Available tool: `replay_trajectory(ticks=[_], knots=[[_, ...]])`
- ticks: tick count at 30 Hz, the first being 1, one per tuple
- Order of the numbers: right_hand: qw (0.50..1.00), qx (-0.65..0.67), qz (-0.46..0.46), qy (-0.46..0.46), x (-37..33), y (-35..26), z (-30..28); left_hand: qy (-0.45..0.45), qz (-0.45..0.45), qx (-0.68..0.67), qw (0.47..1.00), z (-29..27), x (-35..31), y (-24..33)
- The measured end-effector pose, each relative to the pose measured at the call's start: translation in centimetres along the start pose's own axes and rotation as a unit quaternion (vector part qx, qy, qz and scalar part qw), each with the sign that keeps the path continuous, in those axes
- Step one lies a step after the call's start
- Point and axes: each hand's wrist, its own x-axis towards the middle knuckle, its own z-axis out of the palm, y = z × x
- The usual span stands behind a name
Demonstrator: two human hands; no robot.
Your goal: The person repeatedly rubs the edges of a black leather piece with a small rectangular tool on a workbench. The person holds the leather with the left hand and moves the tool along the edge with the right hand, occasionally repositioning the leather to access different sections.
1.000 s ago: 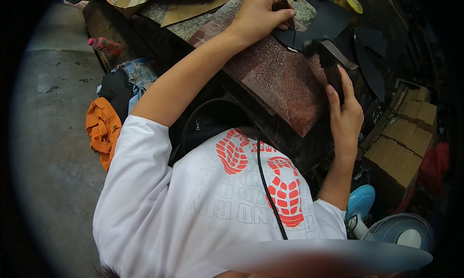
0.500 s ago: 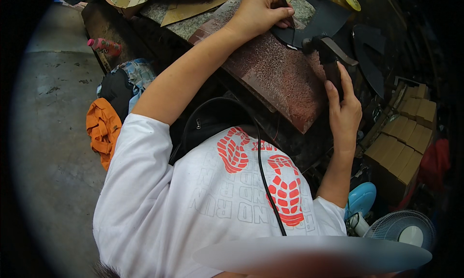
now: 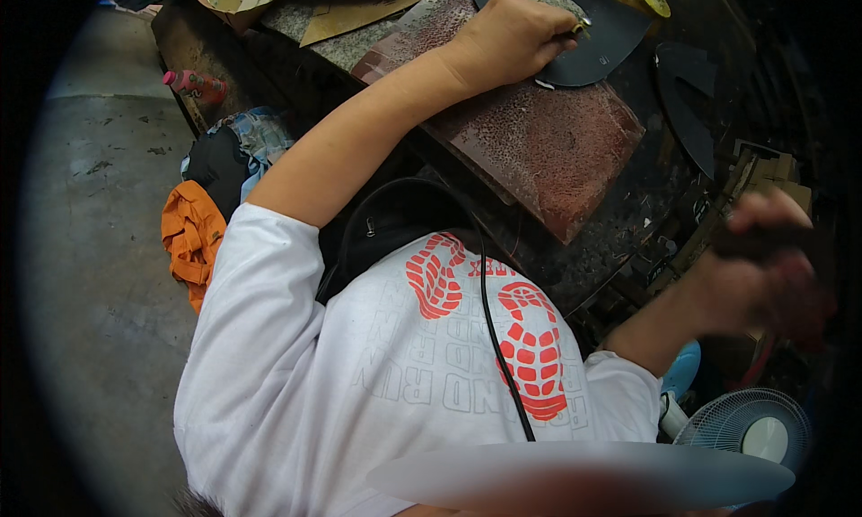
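Over the far end of a worn reddish-brown slab (image 3: 548,149), my left hand (image 3: 516,41) is closed in a pinch. A small metal piece (image 3: 582,26), brass and silver in colour, sticks out from its fingertips; its kind is not clear. Just beneath lies a flat, dark, rounded sheet (image 3: 611,54), partly covered by the hand. My right hand (image 3: 754,274) is out at the far right, smeared by motion. A dark hammer (image 3: 763,239) is in its grip, blurred, and its head cannot be made out here.
Another dark cut piece (image 3: 687,104) and a yellow roll (image 3: 653,2) lie on the dark bench at right. Cardboard boxes (image 3: 777,171) and a fan (image 3: 745,432) stand at right. A pink bottle (image 3: 195,86) and orange cloth (image 3: 191,238) are at left.
My right hand has swung the hammer from above the slab out to the right. My left hand has moved slightly right and nearer over the dark sheet.
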Motion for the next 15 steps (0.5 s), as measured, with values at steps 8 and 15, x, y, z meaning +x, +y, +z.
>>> replay_trajectory(ticks=[8,15], knots=[[0.969,-0.144,0.118,-0.162,-3.0,4.1,0.0,0.005,-0.046,-0.040,0.998,-0.2,-0.7,-0.5],[0.994,-0.007,0.060,-0.092,-1.7,2.0,0.7,-0.002,0.025,0.028,0.999,-0.5,-0.5,0.8]])
